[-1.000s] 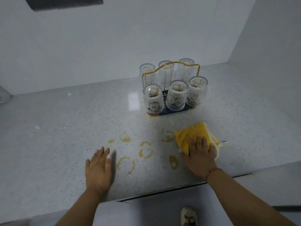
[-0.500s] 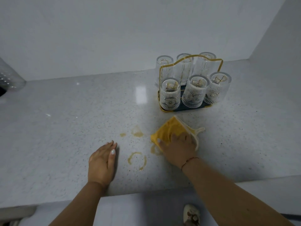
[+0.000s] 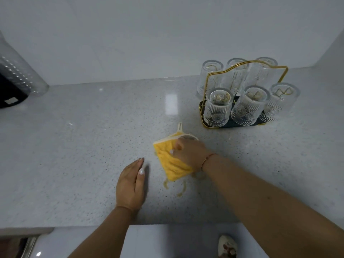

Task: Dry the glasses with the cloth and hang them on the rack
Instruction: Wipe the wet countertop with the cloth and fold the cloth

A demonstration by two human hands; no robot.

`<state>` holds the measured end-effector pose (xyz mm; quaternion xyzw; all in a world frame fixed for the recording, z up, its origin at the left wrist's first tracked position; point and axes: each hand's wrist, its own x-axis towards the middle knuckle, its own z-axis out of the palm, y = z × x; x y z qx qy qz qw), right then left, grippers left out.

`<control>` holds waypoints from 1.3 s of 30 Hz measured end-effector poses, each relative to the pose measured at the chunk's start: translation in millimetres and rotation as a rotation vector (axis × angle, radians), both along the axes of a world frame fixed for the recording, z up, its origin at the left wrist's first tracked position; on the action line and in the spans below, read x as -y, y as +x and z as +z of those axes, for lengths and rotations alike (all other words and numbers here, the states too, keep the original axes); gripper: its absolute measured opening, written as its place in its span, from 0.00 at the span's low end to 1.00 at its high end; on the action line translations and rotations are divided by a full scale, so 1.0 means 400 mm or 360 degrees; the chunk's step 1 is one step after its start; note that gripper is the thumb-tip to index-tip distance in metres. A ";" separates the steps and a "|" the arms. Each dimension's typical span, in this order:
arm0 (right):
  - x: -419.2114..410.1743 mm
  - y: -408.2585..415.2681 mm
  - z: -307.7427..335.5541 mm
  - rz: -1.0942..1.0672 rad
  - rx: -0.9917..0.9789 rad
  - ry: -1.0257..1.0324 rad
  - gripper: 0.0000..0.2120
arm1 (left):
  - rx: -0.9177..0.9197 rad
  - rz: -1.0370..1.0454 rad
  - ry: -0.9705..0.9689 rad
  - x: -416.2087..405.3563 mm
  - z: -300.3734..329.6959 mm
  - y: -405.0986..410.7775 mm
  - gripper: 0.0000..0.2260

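Now at centre frame: right hand [image 3: 189, 155] palm down on the yellow cloth [image 3: 171, 162], pressing it to the counter [image 3: 74, 155], fingers bent over the cloth's upper edge and gripping it, thin cord bracelet [image 3: 206, 161] at the wrist, forearm running off to the lower right corner. Left hand [image 3: 131, 185] just left of the cloth, apart from it, lying flat on the counter with straight fingers together, holding nothing, pale nail showing on the thumb; forearm leaving by the bottom edge.

Underneath: speckled grey stone counter with a bright square glare at upper centre, plain pale wall [image 3: 149, 34] behind, a second wall closing the corner at the right. Faint yellowish-brown smears [image 3: 181, 189] on the counter just below the cloth. Far left edge: clear dimpled plastic container [image 3: 20, 75] with something dark behind it, only partly in frame. Bottom edge: pale cabinet front [image 3: 167, 243] and the toe of a light shoe [image 3: 227, 245].

Upper right: gold wire rack [image 3: 246, 66] with an arched handle on a dark tray, standing on the counter well clear of the cloth. Six ribbed clear glasses [image 3: 218, 107] upside down on its pegs, three in the near row, three behind. Cloth folded to a rough square, yellow textured weave, cream border, small cream hanging loop pointing up.
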<state>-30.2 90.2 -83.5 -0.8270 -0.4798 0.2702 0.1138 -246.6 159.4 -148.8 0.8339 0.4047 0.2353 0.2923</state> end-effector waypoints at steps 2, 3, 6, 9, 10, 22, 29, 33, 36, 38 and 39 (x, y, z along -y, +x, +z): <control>-0.018 -0.027 -0.004 -0.0031 0.0268 -0.0048 0.27 | 0.0004 0.0003 -0.0015 -0.003 0.000 0.000 0.29; -0.027 -0.051 -0.013 -0.0003 0.0239 -0.0116 0.30 | 0.0004 0.0002 -0.0021 -0.004 0.001 -0.002 0.29; -0.049 -0.111 -0.040 0.0132 0.0062 -0.0195 0.33 | 0.0035 0.0010 -0.0043 -0.003 0.004 -0.003 0.30; -0.053 -0.112 -0.047 0.0271 0.0044 -0.0114 0.29 | 0.0120 0.0080 -0.0106 0.000 0.007 -0.006 0.30; -0.048 -0.111 -0.041 0.0315 0.0052 -0.0136 0.27 | 0.0149 0.0100 -0.0128 0.000 0.008 -0.008 0.30; 0.071 -0.226 -0.062 0.0335 0.0166 0.0133 0.29 | 0.0214 0.0141 -0.0200 -0.005 0.004 -0.021 0.30; 0.125 -0.255 -0.086 0.0104 0.0507 0.0290 0.24 | 0.0169 0.0116 -0.0137 0.002 0.011 -0.016 0.31; 0.205 -0.219 -0.138 0.0280 0.0452 0.0158 0.25 | 0.0130 0.0107 -0.0117 0.007 0.011 -0.014 0.32; 0.259 -0.171 -0.139 0.0257 0.0502 0.0149 0.25 | 0.0047 0.0108 -0.0079 0.008 0.005 -0.013 0.32; 0.305 -0.129 -0.136 0.0234 0.0555 0.0087 0.25 | 0.0014 0.0096 -0.0053 0.009 0.002 -0.010 0.32; 0.326 -0.103 -0.137 0.0230 0.0578 0.0062 0.25 | -0.0011 0.0090 -0.0039 0.009 -0.002 -0.009 0.33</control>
